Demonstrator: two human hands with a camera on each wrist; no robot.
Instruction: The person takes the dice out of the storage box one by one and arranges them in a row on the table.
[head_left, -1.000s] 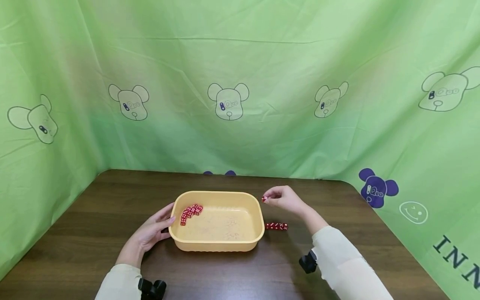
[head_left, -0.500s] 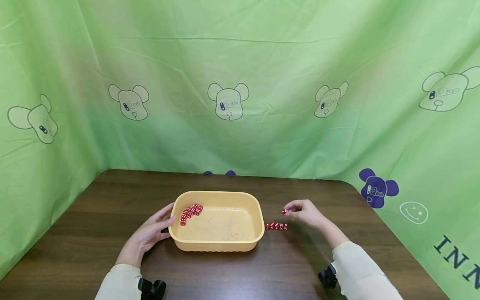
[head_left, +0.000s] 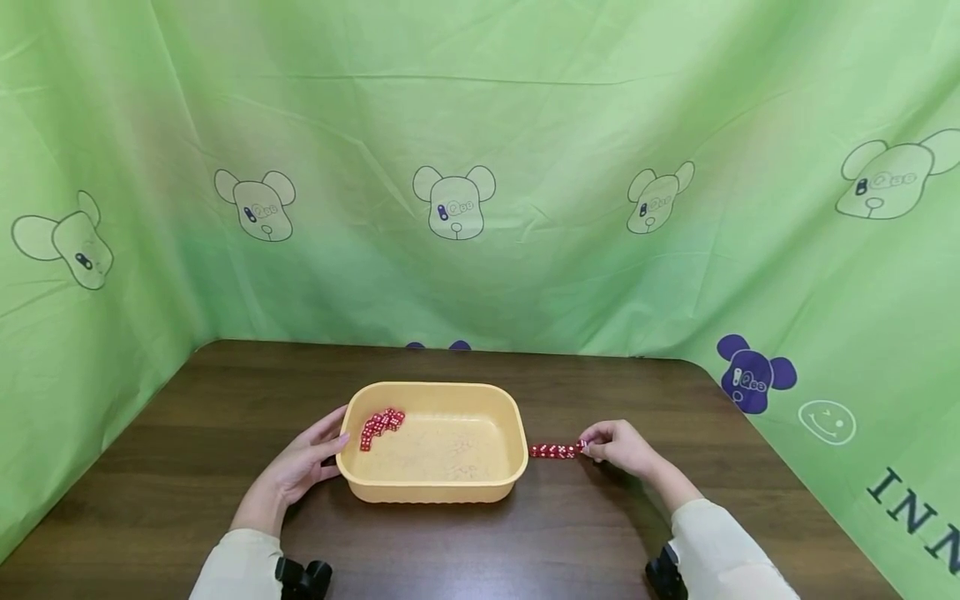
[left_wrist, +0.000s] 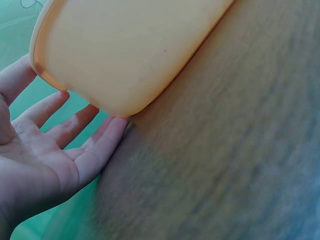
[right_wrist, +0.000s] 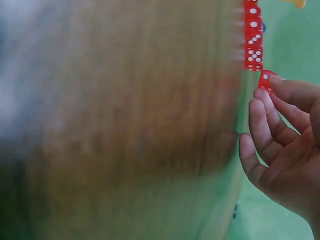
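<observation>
In the head view my right hand [head_left: 622, 450] pinches a red die [head_left: 582, 446] between thumb and fingertips. The die is at the right end of a row of red dice [head_left: 551, 452] on the table. In the right wrist view the pinched die [right_wrist: 266, 81] sits slightly tilted, just off the end of the row [right_wrist: 254, 37]. My left hand [head_left: 300, 458] holds the left end of a yellow plastic basin [head_left: 431, 493], thumb at the rim and fingers against the outer wall [left_wrist: 125, 60]. Several more red dice [head_left: 381, 425] lie inside the basin at its left.
The brown wooden table [head_left: 420, 558] extends around the basin. A green cloth [head_left: 525, 275] with printed bear heads hangs behind and along both sides. Black wrist cameras [head_left: 303, 577] are worn at both sleeves.
My right hand has carried the die from beside the basin's far right corner, rightward and then down to the right end of the row. My left hand and the basin have stayed put.
</observation>
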